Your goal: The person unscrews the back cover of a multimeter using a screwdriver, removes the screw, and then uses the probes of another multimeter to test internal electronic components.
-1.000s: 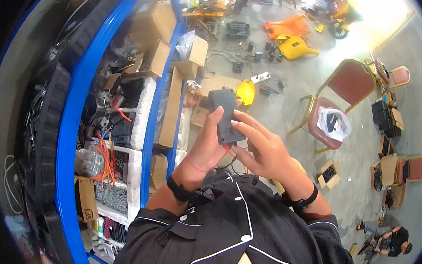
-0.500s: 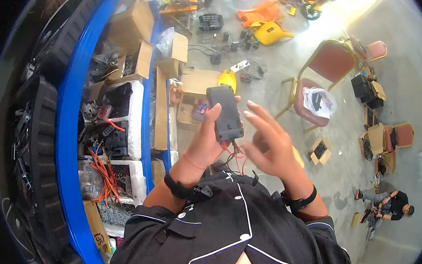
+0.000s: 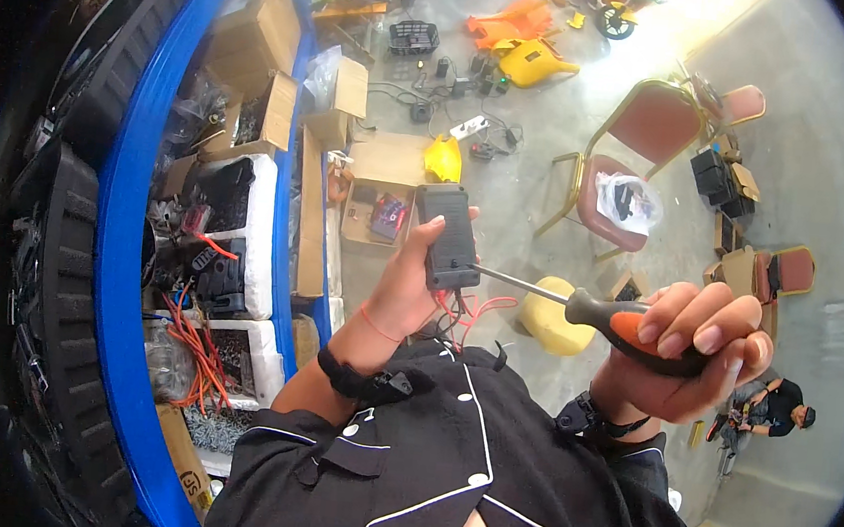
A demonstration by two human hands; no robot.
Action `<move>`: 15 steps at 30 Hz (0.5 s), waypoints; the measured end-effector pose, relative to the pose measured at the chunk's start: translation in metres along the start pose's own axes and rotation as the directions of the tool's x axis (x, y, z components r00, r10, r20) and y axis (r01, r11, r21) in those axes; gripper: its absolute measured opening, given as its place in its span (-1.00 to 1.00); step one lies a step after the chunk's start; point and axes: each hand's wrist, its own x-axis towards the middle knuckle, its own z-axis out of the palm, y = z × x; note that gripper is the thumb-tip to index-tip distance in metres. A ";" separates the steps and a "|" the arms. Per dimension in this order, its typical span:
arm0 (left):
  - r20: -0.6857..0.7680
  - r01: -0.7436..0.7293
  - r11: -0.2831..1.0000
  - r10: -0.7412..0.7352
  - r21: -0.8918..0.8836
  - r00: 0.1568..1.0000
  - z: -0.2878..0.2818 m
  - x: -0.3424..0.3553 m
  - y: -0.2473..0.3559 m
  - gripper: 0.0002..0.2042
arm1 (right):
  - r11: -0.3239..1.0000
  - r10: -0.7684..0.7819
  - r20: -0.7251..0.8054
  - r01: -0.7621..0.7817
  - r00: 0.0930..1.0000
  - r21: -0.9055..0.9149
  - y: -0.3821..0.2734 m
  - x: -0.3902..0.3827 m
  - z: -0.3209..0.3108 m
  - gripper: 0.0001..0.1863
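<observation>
Cardboard boxes and scattered parts cover the concrete floor beside a blue-rimmed bin. Raised at chest height, the left hand grips a black box-shaped device with red wires hanging below. The right hand is closed around an orange-and-black screwdriver, its tip touching the device's lower edge.

Dark grey rectangular device, red wires just below it, orange-and-black screwdriver handle with silver shaft to its right, black jacket with white piping beneath, yellow stool, grey concrete floor, blue rim far left.
</observation>
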 end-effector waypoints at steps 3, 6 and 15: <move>0.001 0.018 1.000 -0.018 -0.004 1.000 -0.001 0.001 -0.001 -0.51 | 1.000 0.027 -0.015 -0.027 1.000 -0.006 0.001 -0.002 0.011 -0.92; -0.031 0.010 1.000 -0.010 -0.002 0.999 0.002 0.000 0.000 -0.50 | 0.998 0.062 -0.002 -0.062 0.998 -0.011 0.006 -0.004 0.015 -0.89; 0.006 -0.008 1.000 0.008 0.015 1.000 -0.002 0.001 -0.003 -0.42 | 0.998 0.065 0.028 -0.064 0.997 -0.026 0.006 -0.001 0.011 -0.88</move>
